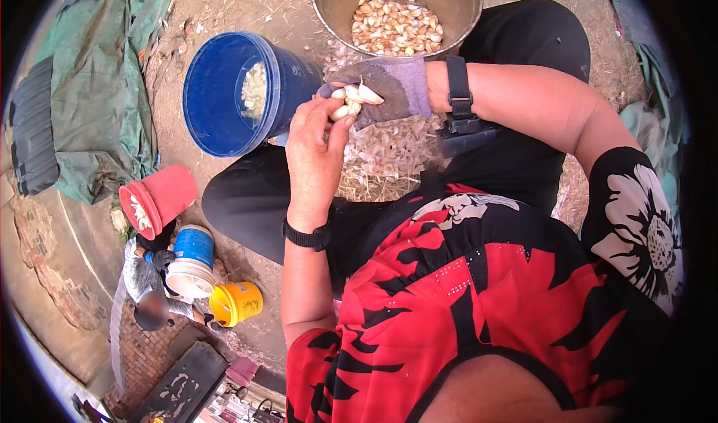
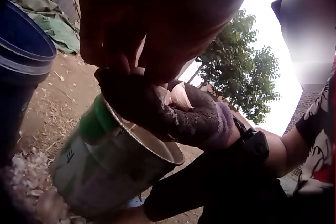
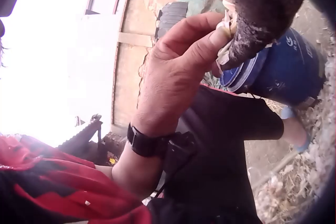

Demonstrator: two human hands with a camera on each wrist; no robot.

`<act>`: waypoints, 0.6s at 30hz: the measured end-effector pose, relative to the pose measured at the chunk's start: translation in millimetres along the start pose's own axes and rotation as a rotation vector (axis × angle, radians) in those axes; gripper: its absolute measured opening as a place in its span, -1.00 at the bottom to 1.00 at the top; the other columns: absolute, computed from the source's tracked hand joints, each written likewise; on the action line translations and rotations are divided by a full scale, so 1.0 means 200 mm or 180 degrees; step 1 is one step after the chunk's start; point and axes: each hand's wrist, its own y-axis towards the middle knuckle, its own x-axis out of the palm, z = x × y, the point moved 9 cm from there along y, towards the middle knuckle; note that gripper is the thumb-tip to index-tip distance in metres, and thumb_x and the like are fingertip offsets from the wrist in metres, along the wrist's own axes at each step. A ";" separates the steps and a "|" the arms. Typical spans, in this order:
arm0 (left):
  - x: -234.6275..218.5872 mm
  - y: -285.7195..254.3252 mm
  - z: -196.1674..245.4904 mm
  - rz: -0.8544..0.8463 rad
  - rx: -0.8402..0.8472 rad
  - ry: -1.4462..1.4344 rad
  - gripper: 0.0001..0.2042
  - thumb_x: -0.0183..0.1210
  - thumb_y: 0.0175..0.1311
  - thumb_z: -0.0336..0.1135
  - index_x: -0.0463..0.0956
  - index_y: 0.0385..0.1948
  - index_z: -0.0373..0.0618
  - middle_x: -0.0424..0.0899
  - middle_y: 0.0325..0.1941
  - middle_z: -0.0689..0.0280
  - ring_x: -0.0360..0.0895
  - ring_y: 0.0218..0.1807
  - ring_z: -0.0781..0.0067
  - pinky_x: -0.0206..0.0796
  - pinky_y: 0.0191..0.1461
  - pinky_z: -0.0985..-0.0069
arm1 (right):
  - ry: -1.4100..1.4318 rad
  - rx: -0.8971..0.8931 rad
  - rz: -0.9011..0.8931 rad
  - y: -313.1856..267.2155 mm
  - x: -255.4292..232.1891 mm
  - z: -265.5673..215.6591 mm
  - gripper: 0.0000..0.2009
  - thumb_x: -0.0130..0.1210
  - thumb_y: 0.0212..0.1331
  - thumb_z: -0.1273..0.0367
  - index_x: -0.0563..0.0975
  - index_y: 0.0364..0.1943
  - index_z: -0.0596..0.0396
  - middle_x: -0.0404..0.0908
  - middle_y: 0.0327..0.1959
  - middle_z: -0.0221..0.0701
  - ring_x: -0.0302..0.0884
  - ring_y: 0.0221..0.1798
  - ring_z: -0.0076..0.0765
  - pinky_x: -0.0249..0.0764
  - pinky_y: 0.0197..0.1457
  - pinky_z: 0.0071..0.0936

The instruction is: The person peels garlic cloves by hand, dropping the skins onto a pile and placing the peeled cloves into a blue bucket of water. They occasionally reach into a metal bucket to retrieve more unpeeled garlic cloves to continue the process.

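Both hands meet over the lap: the right hand [image 1: 381, 90], in a worn purple glove, curls round a garlic bulb [image 1: 355, 97] whose pale cloves show between the fingers, while the bare left hand [image 1: 314, 150] pinches at the same bulb from below with thumb and fingertips. Just beside them, tilted toward the lap, lies a blue bucket [image 1: 224, 94] with peeled cloves inside. Above stands a metal pot [image 1: 449, 4] with unpeeled cloves, and garlic skins [image 1: 385, 157] litter the ground between the knees.

Only the head view shows both vessels' contents, plus a red bucket [image 1: 168, 195] and a yellow bucket [image 1: 238, 302] farther off. From the left wrist camera the pot's outer wall and a tree appear. In the right wrist view, white printing on the blue bucket is too small to read.
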 end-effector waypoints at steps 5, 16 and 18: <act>-0.05 -0.04 -0.11 0.0206 -0.0676 -0.1232 -0.79 0.22 0.26 -0.49 0.53 -0.08 -0.25 0.63 -0.10 0.24 0.58 -0.27 0.56 0.43 -0.22 0.61 | -0.0424 -0.0158 0.0044 -0.02 -0.02 -0.08 -0.54 0.18 0.20 0.48 0.41 0.22 0.08 0.55 0.03 -0.45 0.50 0.08 -0.57 0.49 0.11 -0.56; -0.05 -0.10 -0.24 0.0755 -0.1293 -0.4018 -0.75 0.05 0.40 -0.45 0.43 0.03 -0.35 0.64 -0.13 0.11 0.60 -0.24 0.42 0.52 -0.10 0.49 | 0.2713 0.0619 0.0171 -0.03 0.02 -0.15 -0.69 0.20 0.22 0.18 0.62 -0.06 0.06 0.64 -0.29 -0.53 0.50 -0.37 -0.73 0.38 -0.45 -0.74; -0.04 -0.11 -0.25 0.0749 -0.1325 -0.4056 -0.77 0.05 0.39 -0.47 0.45 0.01 -0.35 0.65 -0.16 0.11 0.61 -0.27 0.43 0.54 -0.10 0.48 | 0.2680 0.0712 0.0214 -0.02 0.02 -0.14 -0.74 0.22 0.18 0.18 0.65 -0.17 0.03 0.65 -0.33 -0.51 0.51 -0.40 -0.68 0.38 -0.46 -0.68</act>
